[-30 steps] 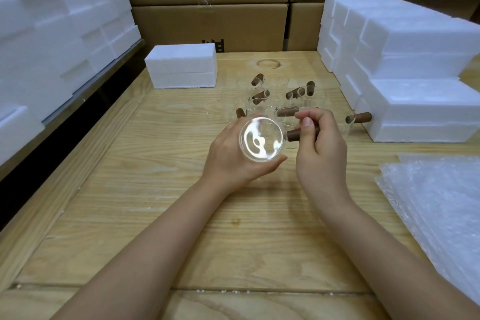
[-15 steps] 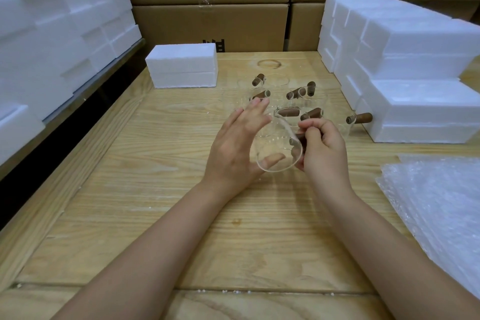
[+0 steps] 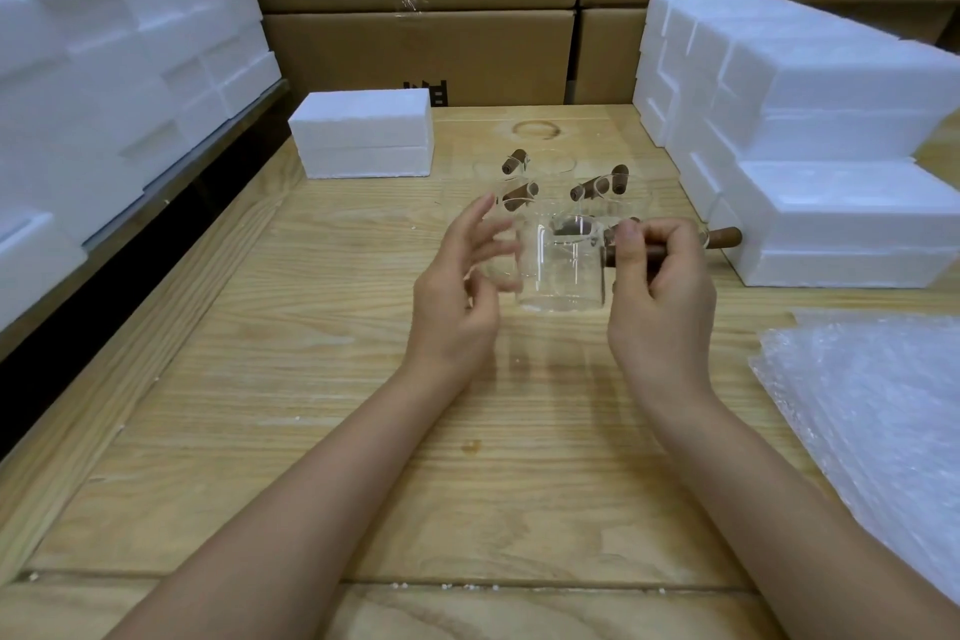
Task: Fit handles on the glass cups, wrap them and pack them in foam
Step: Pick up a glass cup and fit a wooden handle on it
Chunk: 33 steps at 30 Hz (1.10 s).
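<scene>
Wooden table (image 3: 322,431); cardboard boxes (image 3: 415,52) behind.

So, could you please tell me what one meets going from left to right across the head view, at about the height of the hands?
foam stack → foam block → left hand → glass cup → right hand, gripping the cup's wooden handle → bubble wrap

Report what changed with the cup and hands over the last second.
The glass cup swung from facing the camera to upright. The left hand let go and now hovers open beside it; the right hand still grips the wooden handle. The other cups, foam blocks and bubble wrap stayed put.
</scene>
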Motion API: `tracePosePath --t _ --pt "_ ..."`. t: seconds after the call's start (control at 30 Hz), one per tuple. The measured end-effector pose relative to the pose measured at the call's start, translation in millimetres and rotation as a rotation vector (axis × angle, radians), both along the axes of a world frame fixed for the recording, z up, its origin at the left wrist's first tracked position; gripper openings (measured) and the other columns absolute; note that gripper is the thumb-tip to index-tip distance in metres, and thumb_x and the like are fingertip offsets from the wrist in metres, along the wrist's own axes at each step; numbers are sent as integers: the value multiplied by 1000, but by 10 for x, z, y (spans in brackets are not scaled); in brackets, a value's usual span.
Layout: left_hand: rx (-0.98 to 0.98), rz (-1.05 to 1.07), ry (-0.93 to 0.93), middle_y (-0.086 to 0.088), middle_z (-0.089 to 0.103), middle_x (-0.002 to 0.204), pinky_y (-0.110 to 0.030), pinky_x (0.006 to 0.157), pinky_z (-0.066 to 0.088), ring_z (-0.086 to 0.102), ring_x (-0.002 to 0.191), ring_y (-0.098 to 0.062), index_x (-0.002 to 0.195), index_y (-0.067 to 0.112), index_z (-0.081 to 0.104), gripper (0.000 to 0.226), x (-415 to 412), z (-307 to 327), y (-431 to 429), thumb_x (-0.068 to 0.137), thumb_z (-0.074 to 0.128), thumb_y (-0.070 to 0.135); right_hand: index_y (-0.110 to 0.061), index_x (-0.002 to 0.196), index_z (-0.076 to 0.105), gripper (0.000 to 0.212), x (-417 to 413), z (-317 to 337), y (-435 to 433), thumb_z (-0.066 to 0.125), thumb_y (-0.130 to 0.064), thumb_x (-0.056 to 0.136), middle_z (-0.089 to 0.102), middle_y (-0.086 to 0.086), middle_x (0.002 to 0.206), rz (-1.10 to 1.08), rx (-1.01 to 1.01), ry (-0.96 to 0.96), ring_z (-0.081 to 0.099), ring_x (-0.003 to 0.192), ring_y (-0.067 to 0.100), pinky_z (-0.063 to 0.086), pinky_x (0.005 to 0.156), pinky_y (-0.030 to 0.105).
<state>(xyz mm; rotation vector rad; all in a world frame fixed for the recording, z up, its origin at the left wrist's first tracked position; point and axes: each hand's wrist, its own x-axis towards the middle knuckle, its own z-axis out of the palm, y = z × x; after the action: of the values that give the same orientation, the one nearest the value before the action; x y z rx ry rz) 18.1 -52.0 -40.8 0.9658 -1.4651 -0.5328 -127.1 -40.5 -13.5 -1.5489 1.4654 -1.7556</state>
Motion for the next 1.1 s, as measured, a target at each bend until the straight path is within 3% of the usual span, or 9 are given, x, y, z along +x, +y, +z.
tracePosePath --t 0.1,0.17,0.37,0.47,0.63,0.73,0.8,1.0,1.1 --pt "275 -220 371 -12 70 105 -30 64 59 71 83 -22 124 17 53 31 -47 78 41 94 44 15 -17 88 48 11 -33 -22 -30 53 -22 97 60 9 91 -28 -52 35 53 79 8 36 69 8" --pt "408 -318 437 -13 71 104 -34 64 60 72 84 -25 121 15 54 36 -90 81 65 90 54 32 -16 89 48 12 -31 -24 -29 56 -22 95 60 11 90 -22 -98 43 55 78 12 38 69 9" --pt "450 -417 568 -10 72 102 -34 72 59 71 87 -24 132 -1 47 55 -89 65 55 85 64 21 -15 103 45 26 42 -16 24 65 -23 89 59 -12 83 87 -101 -94 58 74 -4 43 67 10" --pt "422 -410 587 3 75 96 -31 70 59 71 87 -13 128 2 48 51 -55 52 27 82 60 21 -13 114 39 45 139 -78 42 67 -32 84 56 -10 90 171 28 -210 55 77 -5 42 70 9" --pt "436 -375 590 -4 75 96 -26 66 56 71 84 -17 126 7 52 45 -24 49 16 86 63 22 -26 92 48 25 222 -166 58 67 -38 82 53 -6 92 250 183 -266 55 72 -7 47 67 10" --pt "418 -367 550 0 75 95 -26 68 57 71 84 -14 125 9 52 47 -26 42 2 83 61 26 -25 92 49 34 225 -130 74 64 -49 73 57 -3 95 260 172 -316 58 75 -6 50 71 15" --pt "418 -368 544 1 75 98 -25 71 57 71 86 -12 129 10 50 51 -39 51 6 83 57 31 -22 93 52 42 220 -105 69 63 -53 68 61 2 98 279 179 -376 62 82 6 53 78 25" --pt "496 -385 475 1 72 111 -29 85 52 65 105 -12 121 17 57 40 -31 37 6 85 50 33 -7 94 59 25 200 -66 10 56 -32 91 66 -2 79 391 273 -699 63 74 13 55 79 30" --pt "465 -353 464 0 72 109 -32 91 50 64 110 -15 119 15 59 39 -28 41 9 82 55 28 -7 89 60 25 188 -61 9 51 -30 95 67 -6 70 445 287 -747 63 70 12 55 80 33"
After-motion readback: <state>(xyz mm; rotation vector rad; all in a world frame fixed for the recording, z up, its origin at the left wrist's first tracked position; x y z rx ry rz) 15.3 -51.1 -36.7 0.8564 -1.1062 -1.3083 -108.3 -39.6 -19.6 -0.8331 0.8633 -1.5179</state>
